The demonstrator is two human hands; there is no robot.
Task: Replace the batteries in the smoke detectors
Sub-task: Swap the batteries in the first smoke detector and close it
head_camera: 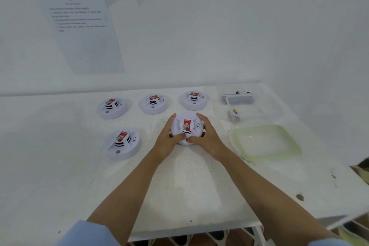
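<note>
left hand (pixel 166 143): fingers curl round left rim of centre detector (pixel 186 126), thumb on near edge | right hand (pixel 208 138): same on right rim, thumbs almost touching | centre detector: face up on table (pixel 189 185) | near-left detector (pixel 122 145) | far row of 3 detectors (pixel 153 104) | clear tub (pixel 237 99) far right

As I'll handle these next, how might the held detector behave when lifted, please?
The detector looks like a rigid plastic shell, probably stiff and light. Its smooth dome may slip; the left hand and right hand grip its sides.

White table (pixel 60 146) against white walls (pixel 219 36) with taped papers (pixel 83 32).
</note>
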